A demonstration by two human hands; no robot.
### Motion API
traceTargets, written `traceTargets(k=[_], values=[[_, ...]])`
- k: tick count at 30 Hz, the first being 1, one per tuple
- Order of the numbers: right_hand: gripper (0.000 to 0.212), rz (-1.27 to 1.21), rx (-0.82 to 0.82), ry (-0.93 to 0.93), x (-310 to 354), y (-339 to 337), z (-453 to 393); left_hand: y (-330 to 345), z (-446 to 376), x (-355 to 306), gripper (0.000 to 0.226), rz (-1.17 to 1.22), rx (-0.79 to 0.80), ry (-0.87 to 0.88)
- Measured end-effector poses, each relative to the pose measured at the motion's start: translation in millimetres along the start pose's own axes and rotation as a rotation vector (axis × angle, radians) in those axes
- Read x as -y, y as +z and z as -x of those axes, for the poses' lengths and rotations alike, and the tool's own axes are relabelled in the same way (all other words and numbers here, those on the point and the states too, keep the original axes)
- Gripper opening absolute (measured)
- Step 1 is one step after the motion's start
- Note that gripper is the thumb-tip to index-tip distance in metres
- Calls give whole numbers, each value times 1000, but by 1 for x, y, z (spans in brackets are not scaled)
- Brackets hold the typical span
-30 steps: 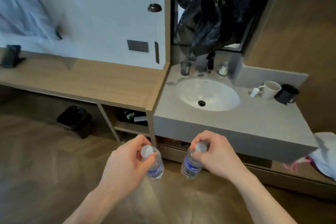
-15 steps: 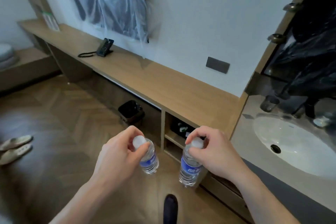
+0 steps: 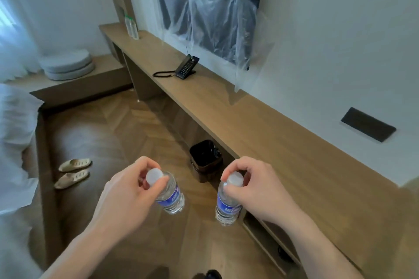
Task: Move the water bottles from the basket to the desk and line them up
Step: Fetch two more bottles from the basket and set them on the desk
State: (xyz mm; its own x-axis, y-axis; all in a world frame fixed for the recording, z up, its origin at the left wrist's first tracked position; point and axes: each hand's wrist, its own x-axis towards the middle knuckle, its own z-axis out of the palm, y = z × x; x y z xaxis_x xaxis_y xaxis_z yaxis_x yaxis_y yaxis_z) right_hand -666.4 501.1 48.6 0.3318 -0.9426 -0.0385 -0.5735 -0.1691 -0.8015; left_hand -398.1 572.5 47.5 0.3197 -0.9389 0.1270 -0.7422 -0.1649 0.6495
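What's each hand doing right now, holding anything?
Left hand: closed, pinching the left water bottle near its cap.
Right hand: closed, pinching the right water bottle near its cap.

Hotel guest room. Evidence: long wall-mounted wooden bench [image 3: 260, 124]; black corded desk telephone [image 3: 186, 68] on it; wall-hung screen wrapped in plastic sheeting [image 3: 208, 9]; pair of slip-on slippers [image 3: 73, 171] on herringbone wood floor [image 3: 127, 133]; small dark waste bin [image 3: 205, 158] under the bench; white bedding [image 3: 15, 133] at left; round stacked cushions [image 3: 68, 67] on a low platform.
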Motion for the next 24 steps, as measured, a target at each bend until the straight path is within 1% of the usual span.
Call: traceTargets(k=[4,7,12,19,22,24], values=[[20,53,68,-39,16,10,-82,-11,-56,12,18,-37,-44,-16],[20,60,124,-80,27,20,-135,-22,-97,26,16,-22,-118,-61],[17,59,141,-114,44,41,-220,-29,-172,59,17,-12,-141,-98],[15,77,120,-105,81,91,-337,-46,-285,129,14,66,-76,-126],[13,74,99,-83,99,108,-381,-64,-337,152,15,66,-75,-103],[13,58,53,-80,109,117,-411,-74,-375,165,15,39,-75,-59]])
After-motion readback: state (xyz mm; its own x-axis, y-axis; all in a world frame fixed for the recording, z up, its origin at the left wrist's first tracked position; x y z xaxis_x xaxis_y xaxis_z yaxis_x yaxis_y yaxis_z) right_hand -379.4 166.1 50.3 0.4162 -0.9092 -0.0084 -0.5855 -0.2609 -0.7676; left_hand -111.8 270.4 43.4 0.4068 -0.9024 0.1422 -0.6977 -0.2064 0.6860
